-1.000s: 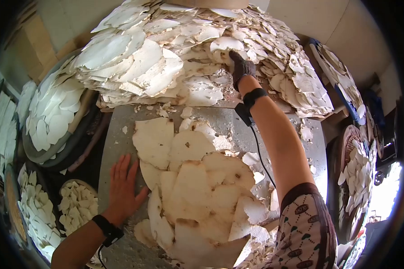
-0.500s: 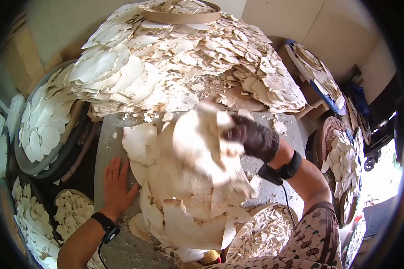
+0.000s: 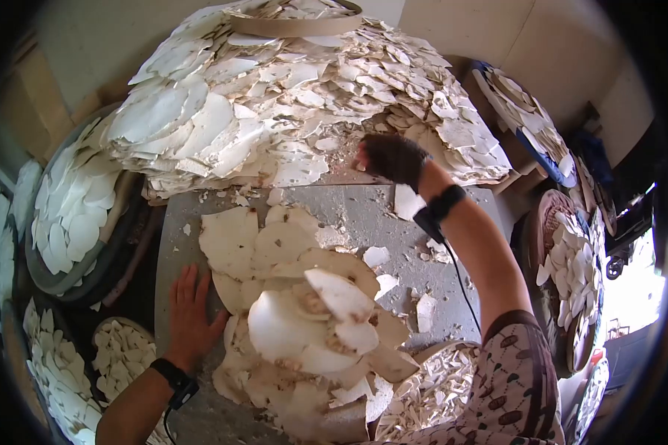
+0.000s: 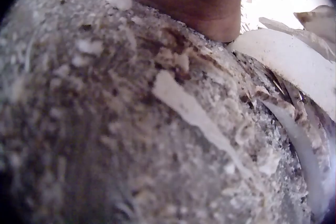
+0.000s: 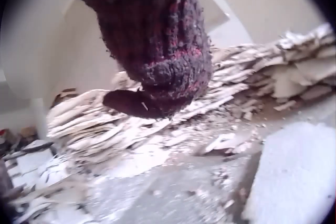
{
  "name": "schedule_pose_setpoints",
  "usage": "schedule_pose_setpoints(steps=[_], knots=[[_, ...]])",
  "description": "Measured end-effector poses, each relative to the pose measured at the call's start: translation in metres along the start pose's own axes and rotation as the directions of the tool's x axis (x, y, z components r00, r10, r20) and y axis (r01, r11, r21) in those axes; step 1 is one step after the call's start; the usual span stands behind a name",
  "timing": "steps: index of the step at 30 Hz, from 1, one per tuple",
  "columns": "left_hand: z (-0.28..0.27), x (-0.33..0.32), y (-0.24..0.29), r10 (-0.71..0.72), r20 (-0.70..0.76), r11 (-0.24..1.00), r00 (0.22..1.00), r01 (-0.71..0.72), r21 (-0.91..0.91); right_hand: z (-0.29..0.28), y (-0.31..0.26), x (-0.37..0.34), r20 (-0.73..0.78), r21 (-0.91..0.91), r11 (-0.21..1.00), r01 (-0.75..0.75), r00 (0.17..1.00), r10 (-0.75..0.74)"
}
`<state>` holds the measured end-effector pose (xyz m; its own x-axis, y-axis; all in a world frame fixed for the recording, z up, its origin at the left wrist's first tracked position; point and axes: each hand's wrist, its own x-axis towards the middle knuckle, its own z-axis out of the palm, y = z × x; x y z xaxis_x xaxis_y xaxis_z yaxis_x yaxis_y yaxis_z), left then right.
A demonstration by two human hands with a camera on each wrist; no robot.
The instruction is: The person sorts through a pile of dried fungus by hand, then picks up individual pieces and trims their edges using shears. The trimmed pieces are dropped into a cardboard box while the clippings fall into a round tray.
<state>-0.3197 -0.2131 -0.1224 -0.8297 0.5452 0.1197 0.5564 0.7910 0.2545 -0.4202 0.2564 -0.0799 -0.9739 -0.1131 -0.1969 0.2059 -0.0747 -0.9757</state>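
Observation:
Flat on the grey table (image 3: 349, 208), my bare left hand (image 3: 194, 319) rests with fingers extended, left of a heap of thin pale pieces (image 3: 297, 400). Several whiter pieces (image 3: 282, 330) lie on top of this heap. My right hand (image 3: 395, 159), in a dark glove, hovers at the front of the large stack (image 3: 274, 96) of similar pieces, with nothing visible in it. The right wrist view has the gloved hand (image 5: 157, 50) bent downward, its thumb side toward the stack. Part of the left hand (image 4: 184, 3) crosses the top of the left wrist view.
A round container of small fragments (image 3: 438, 393) is at the lower right. Trays of pale pieces stand left (image 3: 67, 215) and right (image 3: 531, 119). Loose chips (image 3: 376, 256) are scattered on the table. A tan hoop (image 3: 297, 28) sits atop the stack.
My right hand went from the large stack to the near heap with pale pieces, released them there and moved back toward the stack. The left hand has stayed on the table.

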Motion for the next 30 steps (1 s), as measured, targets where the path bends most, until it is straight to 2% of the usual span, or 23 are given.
schedule_pose_setpoints(steps=[1,2,3,4,5,6,7,10,11,13,16,17,19,20,22,23,25,26,27,30], knots=[[-0.001,0.0,0.0,-0.003,0.004,1.0,1.0,0.003,-0.005,-0.032,0.017,0.027,0.024,-0.414,0.886,0.208,0.976,-0.218],[-0.001,0.001,0.0,-0.005,0.009,1.0,1.0,0.005,-0.01,-0.058,0.033,0.054,0.067,-0.747,0.588,0.311,0.914,-0.399],[0.001,0.001,-0.001,-0.01,0.011,1.0,1.0,0.01,-0.005,-0.08,0.047,0.078,0.077,-0.884,0.37,0.287,0.869,-0.489],[0.003,0.001,-0.002,-0.014,0.014,1.0,1.0,0.014,-0.001,-0.095,0.06,0.102,-0.131,-0.748,0.636,0.193,0.896,-0.425],[0.005,0.001,-0.003,-0.017,0.018,1.0,1.0,0.017,0.002,-0.109,0.072,0.125,-0.332,-0.522,0.843,0.13,0.88,-0.341],[0.006,0.001,-0.004,-0.015,0.023,1.0,1.0,0.015,-0.001,-0.087,0.053,0.116,-0.364,-0.687,0.725,-0.034,0.881,-0.304],[0.005,0.002,-0.004,-0.014,0.025,1.0,1.0,0.014,-0.003,-0.06,0.029,0.105,-0.395,-0.807,0.558,-0.194,0.879,-0.266],[0.004,0.003,-0.003,-0.025,0.05,1.0,0.998,0.025,0.015,-0.048,0.024,0.114,-0.382,-0.924,0.175,-0.34,0.804,-0.455],[0.004,0.004,-0.002,-0.031,0.059,0.999,0.998,0.03,0.024,-0.042,0.014,0.115,-0.403,-0.915,0.163,-0.368,0.827,-0.392],[0.001,0.006,-0.001,-0.027,0.073,1.0,0.997,0.027,0.012,-0.089,0.039,0.165,-0.564,-0.751,0.555,-0.357,0.784,-0.258],[0.002,0.006,-0.001,-0.02,0.063,1.0,0.998,0.019,0.01,-0.088,0.044,0.172,-0.434,-0.893,0.112,-0.436,0.766,-0.475],[0.002,0.007,-0.002,-0.009,0.06,1.0,0.998,0.008,0.016,-0.088,0.048,0.176,-0.456,-0.876,0.115,-0.467,0.728,-0.512],[0.002,0.004,-0.002,0.001,0.057,1.0,0.998,-0.002,0.015,-0.065,0.038,0.159,-0.5,-0.866,0.204,-0.457,0.766,-0.405],[0.002,0.005,-0.001,0.01,0.045,1.0,0.999,-0.01,0.009,-0.043,0.036,0.139,-0.468,-0.874,0.14,-0.465,0.728,-0.501],[0.0,0.007,0.001,0.006,0.052,1.0,0.999,-0.007,0.012,-0.035,0.04,0.134,-0.472,-0.878,0.185,-0.442,0.731,-0.492],[-0.002,0.007,0.0,0.001,0.053,1.0,0.999,-0.002,0.017,-0.03,0.041,0.134,-0.526,-0.848,0.339,-0.407,0.718,-0.456],[-0.001,0.005,0.0,0.006,0.04,1.0,0.999,-0.007,0.016,-0.027,0.038,0.128,-0.549,-0.828,0.375,-0.418,0.741,-0.387],[-0.001,0.004,-0.001,0.005,0.031,1.0,1.0,-0.006,0.017,-0.004,0.024,0.11,-0.524,-0.851,0.261,-0.456,0.772,-0.36],[-0.002,0.004,-0.001,0.01,0.025,1.0,1.0,-0.011,0.016,0.004,0.025,0.101,-0.479,-0.878,0.235,-0.418,0.751,-0.454],[-0.003,0.002,0.001,0.015,0.002,1.0,1.0,-0.015,-0.001,0.006,0.028,0.085,-0.399,-0.914,0.173,-0.368,0.734,-0.549]])
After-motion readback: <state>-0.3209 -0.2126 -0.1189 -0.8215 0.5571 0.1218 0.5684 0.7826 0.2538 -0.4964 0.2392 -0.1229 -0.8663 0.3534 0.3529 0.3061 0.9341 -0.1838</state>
